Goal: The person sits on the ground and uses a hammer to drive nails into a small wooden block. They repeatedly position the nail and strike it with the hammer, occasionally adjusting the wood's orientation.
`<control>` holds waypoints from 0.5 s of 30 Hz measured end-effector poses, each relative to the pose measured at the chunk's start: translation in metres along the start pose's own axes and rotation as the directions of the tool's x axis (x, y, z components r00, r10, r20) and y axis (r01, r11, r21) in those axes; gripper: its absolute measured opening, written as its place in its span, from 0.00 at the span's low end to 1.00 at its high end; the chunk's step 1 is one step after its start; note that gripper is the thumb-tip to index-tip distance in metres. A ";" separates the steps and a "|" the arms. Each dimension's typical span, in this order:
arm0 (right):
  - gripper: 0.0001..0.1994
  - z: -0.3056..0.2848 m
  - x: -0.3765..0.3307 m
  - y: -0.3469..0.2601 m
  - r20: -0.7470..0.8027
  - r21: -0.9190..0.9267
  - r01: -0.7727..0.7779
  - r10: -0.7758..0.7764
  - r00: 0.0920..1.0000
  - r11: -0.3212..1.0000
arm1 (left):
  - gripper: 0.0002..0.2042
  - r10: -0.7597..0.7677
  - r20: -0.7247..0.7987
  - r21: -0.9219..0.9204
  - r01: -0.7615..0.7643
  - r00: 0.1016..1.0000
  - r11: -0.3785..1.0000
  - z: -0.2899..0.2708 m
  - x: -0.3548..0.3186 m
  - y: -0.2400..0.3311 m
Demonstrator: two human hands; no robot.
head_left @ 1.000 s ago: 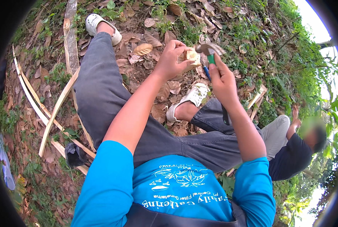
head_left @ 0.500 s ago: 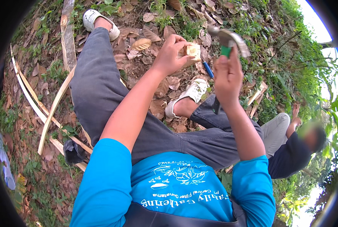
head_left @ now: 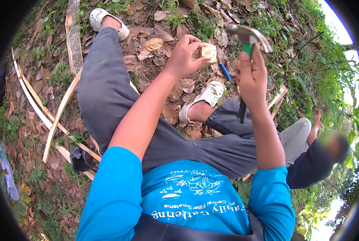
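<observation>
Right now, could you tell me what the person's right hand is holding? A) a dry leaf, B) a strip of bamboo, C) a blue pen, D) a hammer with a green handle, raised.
D: the right hand grips a hammer by its green handle, metal head raised, beside the small wooden block in the left hand.

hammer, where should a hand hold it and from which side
Grip the hammer on its handle, as the right hand does now: wrapped around the middle, coming in from the person's right. The metal head sits up top and the dark handle end pokes out below the hand. The left hand holds the small wood block.
</observation>
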State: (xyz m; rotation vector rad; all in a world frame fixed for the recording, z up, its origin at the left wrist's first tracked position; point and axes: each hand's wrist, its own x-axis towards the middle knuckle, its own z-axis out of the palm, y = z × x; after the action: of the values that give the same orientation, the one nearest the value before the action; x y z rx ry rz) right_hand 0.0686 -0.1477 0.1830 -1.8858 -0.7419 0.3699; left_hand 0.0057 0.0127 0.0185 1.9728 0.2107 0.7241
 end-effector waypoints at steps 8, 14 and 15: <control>0.22 -0.005 -0.001 -0.003 0.088 -0.053 -0.149 0.153 0.984 0.987 | 0.22 0.012 -0.001 0.053 -0.012 1.000 0.999 -0.001 -0.005 -0.004; 0.25 -0.009 -0.006 0.066 0.173 -0.488 -0.013 0.111 0.979 0.873 | 0.22 0.015 0.040 0.028 -0.016 0.999 0.999 0.004 0.004 0.004; 0.25 -0.016 -0.007 0.061 0.183 -0.360 -0.134 0.211 0.960 0.923 | 0.22 0.005 0.048 0.033 -0.007 0.999 0.999 0.003 0.001 0.004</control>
State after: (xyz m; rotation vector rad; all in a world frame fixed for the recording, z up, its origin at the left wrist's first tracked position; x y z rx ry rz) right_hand 0.0924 -0.1802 0.1343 -2.2769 -0.8283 0.5993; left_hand 0.0077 0.0090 0.0216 2.0208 0.1892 0.6797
